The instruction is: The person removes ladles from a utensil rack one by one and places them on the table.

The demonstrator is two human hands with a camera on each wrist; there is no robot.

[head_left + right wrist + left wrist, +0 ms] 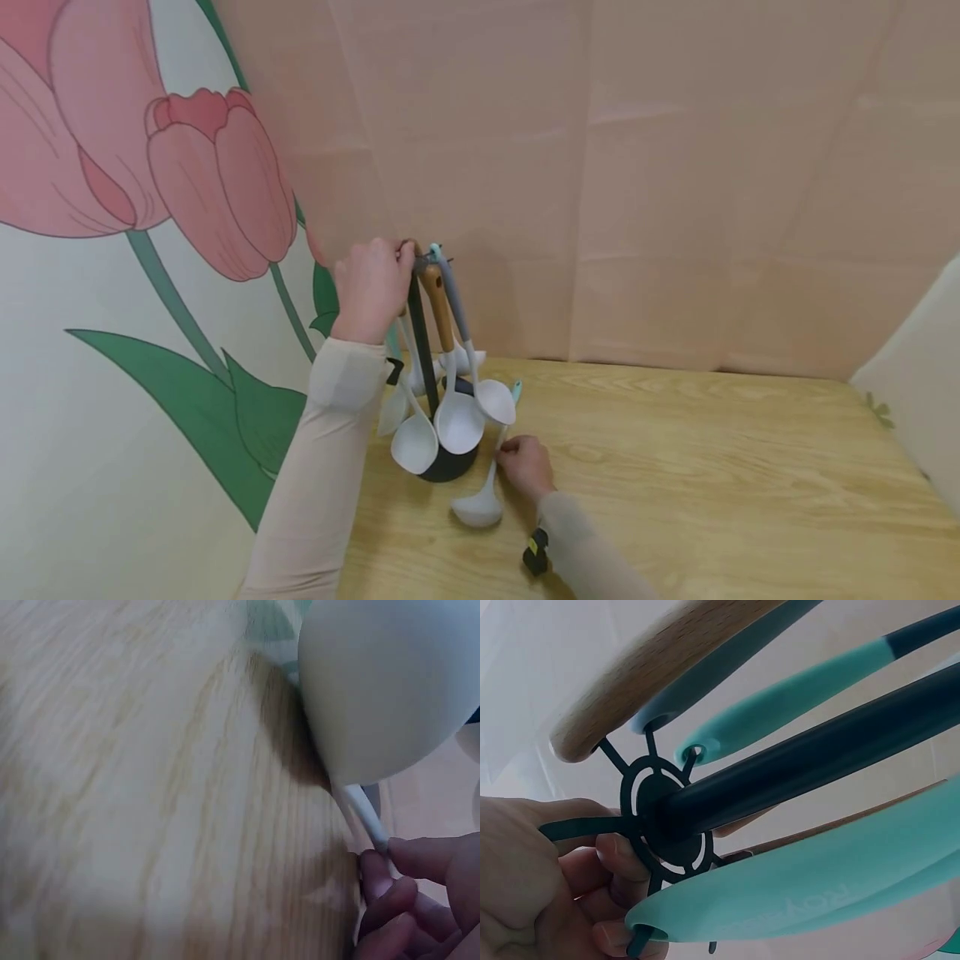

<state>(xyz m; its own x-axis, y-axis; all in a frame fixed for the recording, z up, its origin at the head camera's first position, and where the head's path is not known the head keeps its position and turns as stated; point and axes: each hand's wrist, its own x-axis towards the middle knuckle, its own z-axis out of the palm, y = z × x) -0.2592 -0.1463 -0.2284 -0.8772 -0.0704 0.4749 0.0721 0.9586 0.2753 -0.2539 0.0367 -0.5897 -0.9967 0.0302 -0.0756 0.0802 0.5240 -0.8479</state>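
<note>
A black utensil rack (422,337) stands at the left of the table, with several white-headed utensils hanging round its pole. My left hand (367,287) grips the rack's top, its fingers curled about the hooked ring (654,802) beside a turquoise handle (780,889). Also hanging there are a wooden-handled spoon (459,423) and a grey-handled ladle (496,402). Low in front of the rack, my right hand (527,467) pinches the thin shaft of another white ladle (478,508). Its rounded bowl (390,682) is close over the wood in the right wrist view, and its turquoise handle end points away.
The light wood table (697,475) reaches off to the right. A pinkish sheet (675,208) covers the wall behind it. Close on the left is a wall with painted tulips (217,175). A white panel (918,367) borders the right side.
</note>
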